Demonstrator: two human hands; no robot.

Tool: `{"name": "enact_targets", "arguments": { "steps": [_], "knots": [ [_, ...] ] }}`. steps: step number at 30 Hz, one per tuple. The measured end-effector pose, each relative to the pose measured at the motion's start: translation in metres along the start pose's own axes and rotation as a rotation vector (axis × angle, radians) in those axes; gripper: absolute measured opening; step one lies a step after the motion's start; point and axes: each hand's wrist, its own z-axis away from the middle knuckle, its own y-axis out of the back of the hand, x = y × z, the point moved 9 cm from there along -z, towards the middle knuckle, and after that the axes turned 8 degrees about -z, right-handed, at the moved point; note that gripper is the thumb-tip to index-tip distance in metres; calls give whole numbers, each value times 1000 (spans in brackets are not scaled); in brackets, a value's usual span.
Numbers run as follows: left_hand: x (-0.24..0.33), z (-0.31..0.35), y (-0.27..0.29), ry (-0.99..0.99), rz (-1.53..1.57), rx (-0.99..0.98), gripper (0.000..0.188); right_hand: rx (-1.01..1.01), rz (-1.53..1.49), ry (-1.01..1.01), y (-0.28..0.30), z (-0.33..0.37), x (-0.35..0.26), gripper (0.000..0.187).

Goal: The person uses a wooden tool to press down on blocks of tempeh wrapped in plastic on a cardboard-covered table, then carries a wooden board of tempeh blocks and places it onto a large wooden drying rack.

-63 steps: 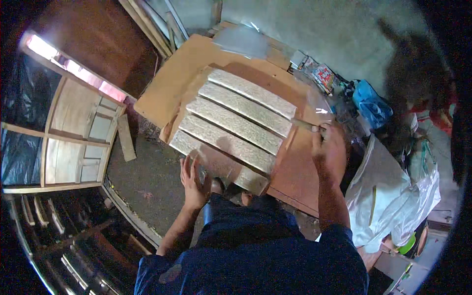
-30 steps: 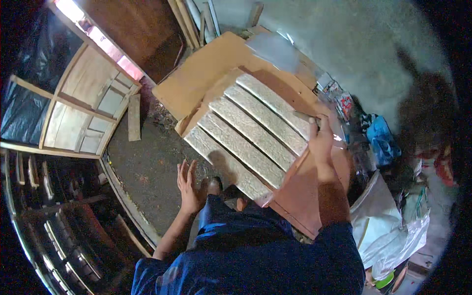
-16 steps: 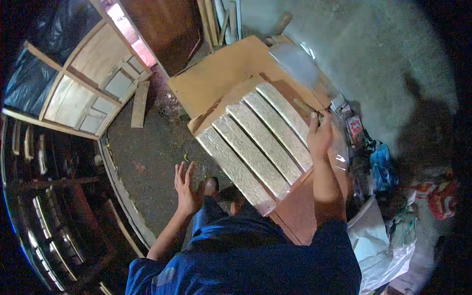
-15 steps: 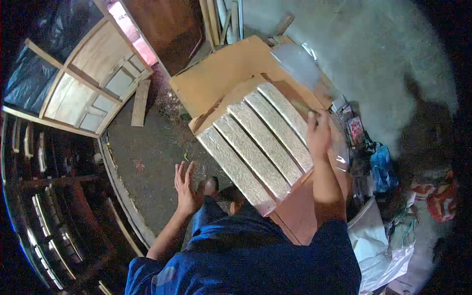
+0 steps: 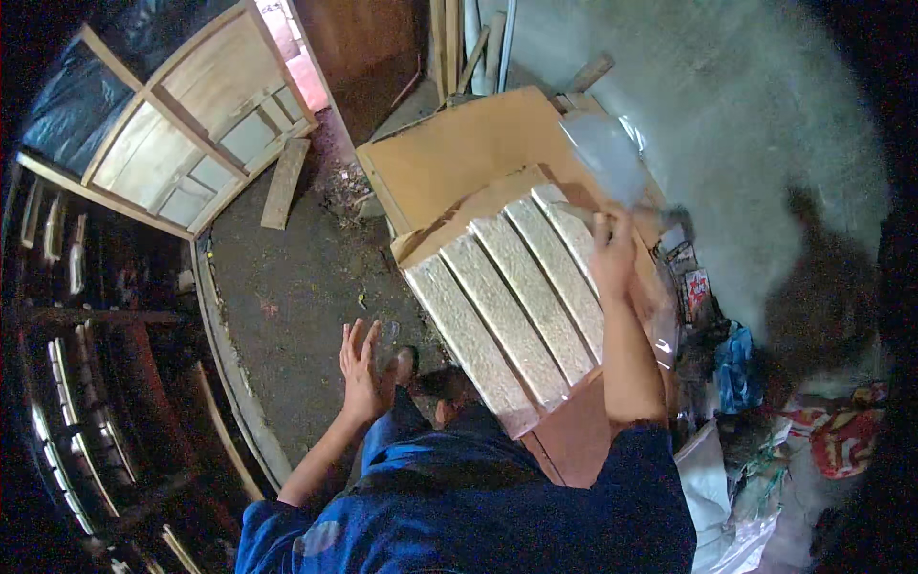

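Bars: several long pale bars [image 5: 476, 344] lie side by side on a brown sheet [image 5: 469, 129], with narrow dark gaps between them; the spacing seems meant to keep each edge distinct and within reach.
Sheet: it spreads out past the bars' far ends, likely keeping them off dirt; what bears it I cannot tell.
Right hand: this hand [image 5: 617, 253] is over the far part of the rightmost bar, fingers closed on a slim tool [image 5: 574, 209], probably pinched near one end to leave the rest free; blur hides its shape.
Left hand: this hand [image 5: 363, 378] is raised above the floor [image 5: 306, 287], apart from the bars, fingers spread and holding nothing, perhaps for balance.
Clear plastic: it [image 5: 612, 153] lies at the sheet's far edge, clear of the bars.
Blue bag: it [image 5: 736, 368] sits off to the right, among clutter.
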Motion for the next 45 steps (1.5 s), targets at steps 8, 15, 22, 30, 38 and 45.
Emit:
{"name": "enact_targets", "arguments": {
  "steps": [8, 15, 22, 30, 38, 45],
  "knots": [
    [-8, 4, 3, 17, -17, 4, 67, 78, -52, -25, 12, -17, 1, 29],
    [4, 3, 1, -1, 27, -15, 67, 151, 72, -69, 76, 33, 17, 30],
    [29, -3, -12, -108, 29, -47, 67, -6, 143, -263, 116, 86, 56, 34],
    [63, -1, -25, -266, 63, -46, 72, 136, 239, -350, 171, 130, 59, 31],
    [80, 2, -28, -300, 57, -87, 70, 120, 397, -437, 212, 161, 45, 31],
    [84, 7, -30, -365, 45, -79, 70, 178, 324, -317, 235, 176, 55, 24]
  ]
}}
